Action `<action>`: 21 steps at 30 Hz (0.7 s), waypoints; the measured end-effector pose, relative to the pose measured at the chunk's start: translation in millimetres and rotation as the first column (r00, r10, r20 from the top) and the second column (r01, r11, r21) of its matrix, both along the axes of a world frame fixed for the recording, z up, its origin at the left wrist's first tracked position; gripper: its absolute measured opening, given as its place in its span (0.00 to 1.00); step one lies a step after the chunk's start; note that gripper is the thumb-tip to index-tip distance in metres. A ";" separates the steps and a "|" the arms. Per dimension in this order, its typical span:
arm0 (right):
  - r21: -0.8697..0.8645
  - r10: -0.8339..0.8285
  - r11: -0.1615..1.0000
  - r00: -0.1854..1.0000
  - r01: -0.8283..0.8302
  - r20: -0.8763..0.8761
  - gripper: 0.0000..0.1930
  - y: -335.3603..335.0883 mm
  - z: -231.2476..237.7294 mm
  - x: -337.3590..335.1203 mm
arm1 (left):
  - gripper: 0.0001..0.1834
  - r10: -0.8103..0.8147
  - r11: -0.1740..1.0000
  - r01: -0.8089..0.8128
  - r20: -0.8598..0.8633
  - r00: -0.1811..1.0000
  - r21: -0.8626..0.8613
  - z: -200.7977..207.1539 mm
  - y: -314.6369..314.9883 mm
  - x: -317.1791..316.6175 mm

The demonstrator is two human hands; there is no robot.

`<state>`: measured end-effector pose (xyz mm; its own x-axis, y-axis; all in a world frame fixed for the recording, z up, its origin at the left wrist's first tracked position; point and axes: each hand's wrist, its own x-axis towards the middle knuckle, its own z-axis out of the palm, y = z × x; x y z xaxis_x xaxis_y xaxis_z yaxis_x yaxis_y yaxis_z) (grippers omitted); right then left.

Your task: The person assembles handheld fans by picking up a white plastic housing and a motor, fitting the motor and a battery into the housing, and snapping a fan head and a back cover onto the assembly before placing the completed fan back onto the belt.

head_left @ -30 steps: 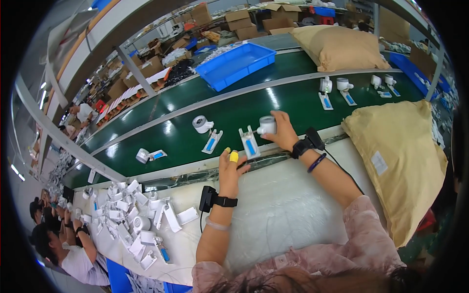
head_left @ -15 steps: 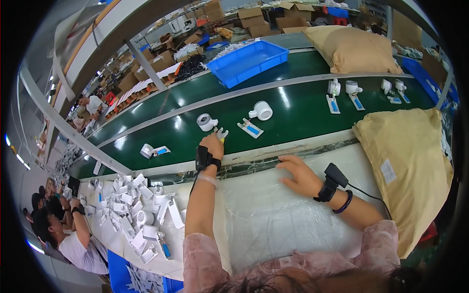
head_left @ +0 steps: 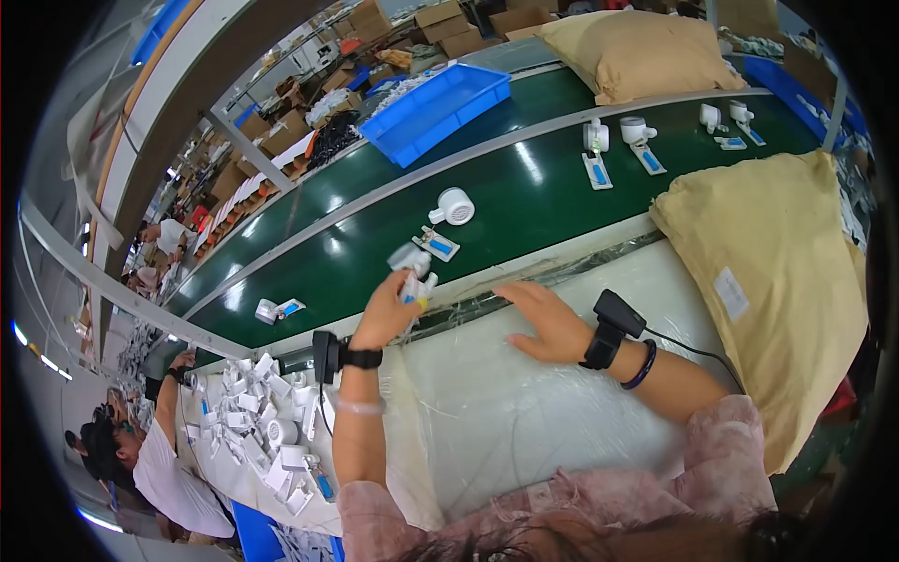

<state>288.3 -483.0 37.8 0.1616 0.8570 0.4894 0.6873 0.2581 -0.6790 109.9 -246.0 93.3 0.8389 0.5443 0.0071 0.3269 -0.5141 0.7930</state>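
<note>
My left hand is closed on a small white device with a round head, blurred by motion, at the near edge of the green belt. A white handle piece and a bit of yellow show beside its fingers. Just beyond lies a similar round-headed device, joined to a flat white piece with a blue insert. My right hand holds nothing, fingers apart, over the plastic-covered worktop.
White parts are heaped on the left, near a co-worker. More devices lie along the belt. A blue tray stands behind, and a brown sack leans at right. A metal post slants at left.
My left hand has drawn back from the belt toward me, bringing the round-headed device with it. My right hand stays open over the worktop. The co-worker's arm has reached forward.
</note>
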 end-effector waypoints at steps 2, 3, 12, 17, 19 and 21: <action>0.052 -0.017 0.999 0.999 0.015 0.033 0.33 3.3 6.2 1.7 | 0.30 -0.133 0.973 0.115 -0.078 0.988 -0.200 19.4 -31.7 -9.3; 0.102 -0.033 0.994 0.997 0.026 0.069 0.33 4.7 7.8 4.4 | 0.29 -0.205 0.954 0.160 -0.162 0.965 -0.252 33.1 -50.1 -9.4; -0.108 0.277 0.961 0.914 -0.256 0.296 0.15 -2.3 18.2 17.2 | 0.27 -0.560 0.813 0.508 -0.143 0.816 -0.283 24.2 -98.6 -10.1; -0.211 0.208 0.961 0.970 -0.179 0.127 0.13 -5.6 33.9 14.4 | 0.27 -0.203 0.889 0.349 -0.429 0.880 0.296 6.7 -101.4 -12.9; -0.215 0.166 0.968 0.974 -0.132 0.152 0.12 -6.2 34.9 12.5 | 0.27 -0.077 0.888 0.233 -0.370 0.926 0.398 1.5 -103.8 -9.4; -0.281 0.175 0.954 0.954 -0.103 0.244 0.12 -5.4 31.9 11.4 | 0.26 0.055 0.883 0.048 -0.204 0.977 0.467 0.8 -107.8 -2.0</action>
<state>299.8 -488.5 69.7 -0.0723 0.9648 0.2530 0.8201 0.2019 -0.5354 107.9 -353.8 94.1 0.8475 0.5232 0.0896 0.4579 -0.8060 0.3752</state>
